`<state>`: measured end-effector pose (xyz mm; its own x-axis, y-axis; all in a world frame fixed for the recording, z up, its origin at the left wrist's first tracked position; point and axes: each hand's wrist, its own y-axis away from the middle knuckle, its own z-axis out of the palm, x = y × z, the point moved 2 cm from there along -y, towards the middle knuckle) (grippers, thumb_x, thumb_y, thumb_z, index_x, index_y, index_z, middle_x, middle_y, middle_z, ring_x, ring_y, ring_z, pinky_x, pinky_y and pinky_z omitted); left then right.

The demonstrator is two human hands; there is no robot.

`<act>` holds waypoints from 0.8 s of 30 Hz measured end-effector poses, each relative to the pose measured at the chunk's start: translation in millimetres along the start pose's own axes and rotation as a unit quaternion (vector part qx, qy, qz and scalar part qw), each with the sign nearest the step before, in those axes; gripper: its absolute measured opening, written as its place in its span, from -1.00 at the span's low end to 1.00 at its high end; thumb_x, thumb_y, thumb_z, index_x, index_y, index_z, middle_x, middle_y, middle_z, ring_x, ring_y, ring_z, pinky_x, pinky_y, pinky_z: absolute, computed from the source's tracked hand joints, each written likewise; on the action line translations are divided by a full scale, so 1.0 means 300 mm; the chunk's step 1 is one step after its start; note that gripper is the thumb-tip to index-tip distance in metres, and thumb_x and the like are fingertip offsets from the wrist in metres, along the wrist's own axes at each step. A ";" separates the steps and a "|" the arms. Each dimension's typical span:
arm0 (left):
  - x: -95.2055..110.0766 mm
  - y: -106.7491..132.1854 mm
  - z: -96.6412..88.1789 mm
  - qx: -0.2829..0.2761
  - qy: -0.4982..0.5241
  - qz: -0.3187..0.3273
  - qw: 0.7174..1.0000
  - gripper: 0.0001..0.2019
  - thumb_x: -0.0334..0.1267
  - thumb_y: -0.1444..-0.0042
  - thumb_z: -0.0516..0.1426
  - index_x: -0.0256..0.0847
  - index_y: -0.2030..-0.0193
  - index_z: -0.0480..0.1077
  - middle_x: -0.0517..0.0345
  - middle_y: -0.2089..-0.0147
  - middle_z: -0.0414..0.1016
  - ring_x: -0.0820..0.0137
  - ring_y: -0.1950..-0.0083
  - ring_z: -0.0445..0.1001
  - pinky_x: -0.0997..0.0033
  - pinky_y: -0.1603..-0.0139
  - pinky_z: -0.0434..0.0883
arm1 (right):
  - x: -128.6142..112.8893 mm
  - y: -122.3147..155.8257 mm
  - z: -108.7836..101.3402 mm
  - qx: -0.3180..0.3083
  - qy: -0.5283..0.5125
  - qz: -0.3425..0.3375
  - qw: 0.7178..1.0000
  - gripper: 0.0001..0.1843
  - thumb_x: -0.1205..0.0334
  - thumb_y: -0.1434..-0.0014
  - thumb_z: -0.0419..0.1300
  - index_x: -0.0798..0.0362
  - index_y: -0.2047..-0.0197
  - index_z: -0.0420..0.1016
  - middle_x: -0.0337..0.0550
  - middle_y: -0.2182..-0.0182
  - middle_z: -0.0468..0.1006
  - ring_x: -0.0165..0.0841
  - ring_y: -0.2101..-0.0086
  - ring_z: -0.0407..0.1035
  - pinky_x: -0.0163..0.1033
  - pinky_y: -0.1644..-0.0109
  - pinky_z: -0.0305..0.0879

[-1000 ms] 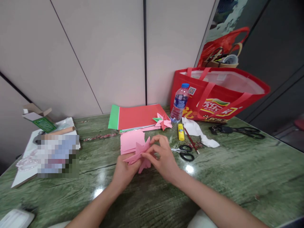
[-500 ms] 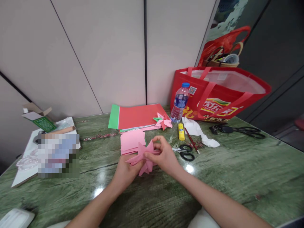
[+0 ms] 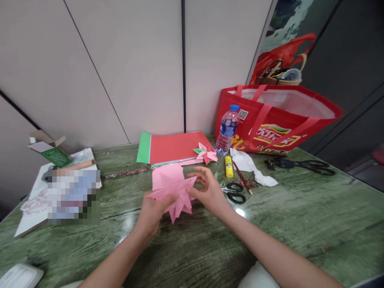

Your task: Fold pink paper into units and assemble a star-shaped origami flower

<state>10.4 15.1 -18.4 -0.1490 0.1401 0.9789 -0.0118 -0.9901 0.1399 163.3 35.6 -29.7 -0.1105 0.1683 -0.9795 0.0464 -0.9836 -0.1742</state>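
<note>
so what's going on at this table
A person is handling a many-pointed pink folded-paper piece over the green table. The left hand grips its left side, thumb on top, and the right hand is at its right side, though whether it pinches a point is hard to tell. Just beyond lie pink sheets, and a finished-looking paper star rests on the red sheet. A glue stick and small scissors lie to the right.
</note>
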 end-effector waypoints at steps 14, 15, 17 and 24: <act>0.025 0.008 0.006 -0.052 -0.046 0.045 0.997 -0.79 -0.26 0.13 0.23 -0.32 0.33 0.49 0.13 0.43 0.52 0.37 0.38 0.43 0.45 0.33 0.34 | 0.030 -0.005 -0.003 -0.007 -0.154 0.153 0.976 -0.34 0.24 0.31 0.39 0.06 0.12 0.20 -0.25 0.49 0.55 -0.34 0.49 0.46 -0.24 0.42 0.39; 0.034 0.007 0.006 -0.069 -0.036 0.048 0.996 -0.76 -0.25 0.11 0.21 -0.30 0.26 0.48 0.10 0.36 0.53 0.36 0.33 0.44 0.43 0.28 0.34 | 0.030 -0.010 -0.011 0.002 -0.154 0.151 0.976 -0.33 0.25 0.32 0.39 0.07 0.12 0.20 -0.25 0.49 0.55 -0.35 0.50 0.45 -0.26 0.44 0.38; 0.048 0.006 0.006 -0.101 -0.021 0.044 0.994 -0.71 -0.23 0.07 0.19 -0.29 0.18 0.46 0.05 0.26 0.53 0.33 0.25 0.44 0.41 0.22 0.34 | 0.029 -0.017 -0.023 0.013 -0.151 0.136 0.979 -0.35 0.27 0.30 0.38 0.07 0.12 0.20 -0.24 0.48 0.55 -0.38 0.51 0.44 -0.31 0.48 0.36; 0.027 0.007 0.003 -0.108 -0.026 -0.031 0.993 -0.69 -0.17 0.16 0.25 -0.35 0.30 0.48 0.02 0.38 0.54 0.36 0.37 0.44 0.44 0.36 0.34 | 0.024 -0.010 -0.021 -0.043 -0.112 0.116 0.986 -0.41 0.26 0.22 0.34 0.05 0.12 0.17 -0.28 0.49 0.53 -0.40 0.52 0.42 -0.31 0.50 0.35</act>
<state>10.2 14.0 -10.1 -0.0898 0.1949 0.9767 -0.2318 -0.9578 0.1699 168.7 40.1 -36.8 -0.3033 -0.0886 -0.9488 0.1800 -0.9831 0.0343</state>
